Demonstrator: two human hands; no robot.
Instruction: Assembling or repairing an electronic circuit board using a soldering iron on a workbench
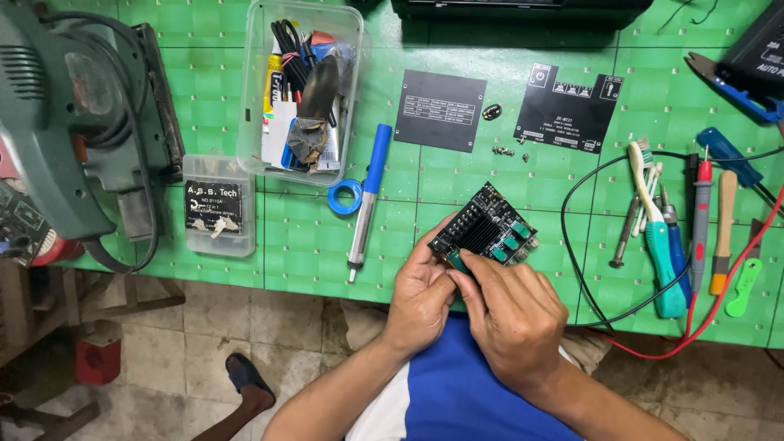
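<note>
Because both hands pinch the small black circuit board (483, 230) only at its near edge, above the green tabletop (425, 188), it could tip. The left hand (420, 298) supports; the right hand's (514, 314) grip closes on a corner part and might bend it.

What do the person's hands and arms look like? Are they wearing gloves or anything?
No gloves. Both the left hand and the right hand are bare, with no rings, watch or bands that show. The forearms are bare too, with no long sleeves reaching them. The only clothing in view is a shirt, blue with a white panel on one side, seen below the hands.
</note>
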